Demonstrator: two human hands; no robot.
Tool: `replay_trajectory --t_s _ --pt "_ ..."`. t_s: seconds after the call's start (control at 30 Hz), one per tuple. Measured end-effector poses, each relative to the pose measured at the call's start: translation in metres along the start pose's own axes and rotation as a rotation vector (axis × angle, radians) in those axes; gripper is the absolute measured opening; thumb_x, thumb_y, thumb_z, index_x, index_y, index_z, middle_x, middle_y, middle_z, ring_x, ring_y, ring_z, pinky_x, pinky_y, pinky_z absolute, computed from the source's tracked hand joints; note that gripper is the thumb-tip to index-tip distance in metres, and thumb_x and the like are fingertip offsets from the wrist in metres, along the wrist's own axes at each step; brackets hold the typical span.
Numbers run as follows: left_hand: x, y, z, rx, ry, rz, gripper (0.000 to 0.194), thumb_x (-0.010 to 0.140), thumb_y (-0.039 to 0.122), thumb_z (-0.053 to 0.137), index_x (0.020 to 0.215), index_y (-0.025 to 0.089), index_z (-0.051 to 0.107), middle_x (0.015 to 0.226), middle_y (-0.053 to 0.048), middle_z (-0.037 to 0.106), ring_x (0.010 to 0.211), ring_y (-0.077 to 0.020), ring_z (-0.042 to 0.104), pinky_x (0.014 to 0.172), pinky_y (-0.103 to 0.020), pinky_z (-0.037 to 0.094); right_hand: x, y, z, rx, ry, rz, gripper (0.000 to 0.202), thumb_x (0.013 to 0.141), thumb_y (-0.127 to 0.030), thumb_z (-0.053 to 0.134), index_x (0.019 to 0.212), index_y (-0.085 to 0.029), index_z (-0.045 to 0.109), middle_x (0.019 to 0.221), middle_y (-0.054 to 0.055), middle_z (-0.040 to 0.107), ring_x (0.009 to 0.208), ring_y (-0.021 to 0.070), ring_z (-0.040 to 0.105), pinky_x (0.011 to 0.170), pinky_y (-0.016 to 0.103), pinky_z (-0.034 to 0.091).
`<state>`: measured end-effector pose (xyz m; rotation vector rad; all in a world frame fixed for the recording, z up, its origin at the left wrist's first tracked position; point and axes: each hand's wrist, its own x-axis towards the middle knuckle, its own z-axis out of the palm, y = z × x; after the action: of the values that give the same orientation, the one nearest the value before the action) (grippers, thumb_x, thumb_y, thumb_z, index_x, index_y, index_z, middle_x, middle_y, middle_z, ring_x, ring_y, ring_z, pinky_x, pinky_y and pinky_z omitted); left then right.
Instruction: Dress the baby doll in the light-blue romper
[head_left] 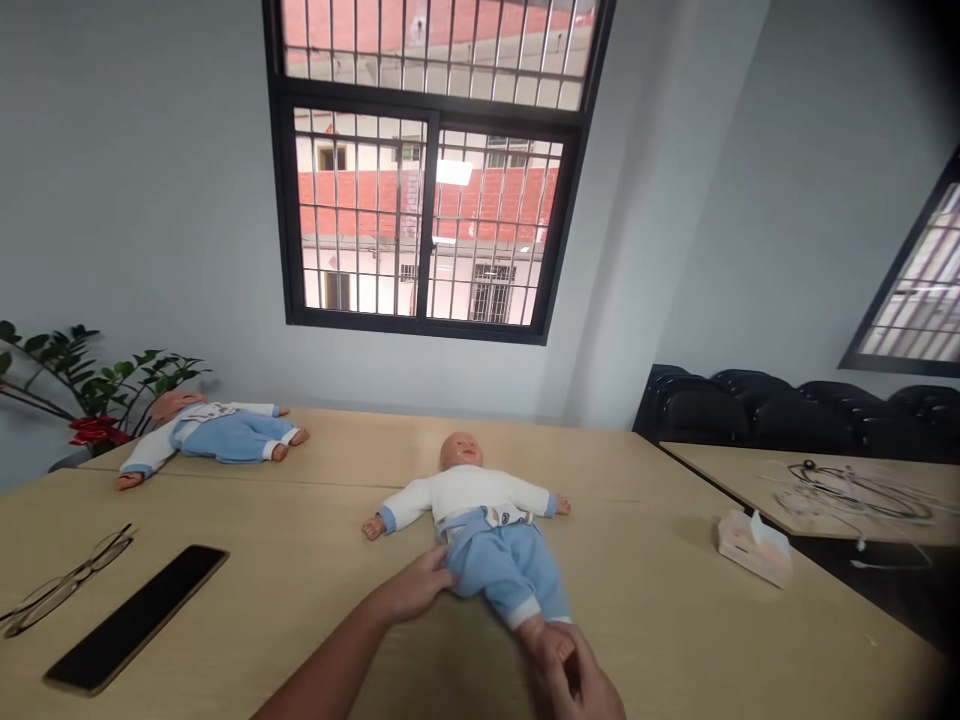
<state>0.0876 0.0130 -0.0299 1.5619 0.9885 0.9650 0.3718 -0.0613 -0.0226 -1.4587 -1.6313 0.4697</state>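
A baby doll (pixel 469 485) lies on its back on the wooden table, head away from me and arms spread. It wears a white top with blue cuffs and light blue trousers (pixel 506 565), whose waist looks bunched up. At the hip on the left side, my left hand (pixel 420 588) is closed on the trousers, its fingertips partly hidden by the cloth. My right hand (pixel 585 680), at the bottom of the view, is wrapped round the doll's feet (pixel 541 638) below the white trouser cuffs.
A second doll (pixel 232 435) in similar clothes lies at the back left, before a potted plant (pixel 97 385). Glasses (pixel 71 580) and a black phone (pixel 139 620) lie front left. On the right are a tissue pack (pixel 754 548), tangled cables (pixel 847 495) and black chairs (pixel 757 412).
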Motion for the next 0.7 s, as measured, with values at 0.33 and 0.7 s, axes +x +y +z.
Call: replay_trajectory --t_s 0.33,0.7 --pt "0.005 0.004 -0.012 0.862 0.232 -0.103 0.019 0.09 0.037 0.067 0.098 0.021 0.072 0.109 -0.009 0.074 0.115 -0.0315 0.06 0.105 -0.046 0.04 0.017 -0.031 -0.014 0.153 0.009 -0.065 0.048 0.09 -0.058 0.057 0.118 -0.02 0.066 0.1 0.011 0.08 0.08 0.0254 0.077 0.07 0.03 0.061" --pt "0.033 -0.003 -0.03 0.883 0.552 -0.308 0.017 0.094 0.026 0.06 0.102 0.018 0.072 0.113 -0.016 0.076 0.11 -0.0317 0.069 0.096 -0.039 0.046 -0.034 -0.049 -0.042 0.037 0.093 -0.199 0.037 0.096 -0.049 0.06 0.122 -0.023 0.068 0.108 0.008 0.081 0.074 0.0212 0.078 0.066 0.027 0.064"
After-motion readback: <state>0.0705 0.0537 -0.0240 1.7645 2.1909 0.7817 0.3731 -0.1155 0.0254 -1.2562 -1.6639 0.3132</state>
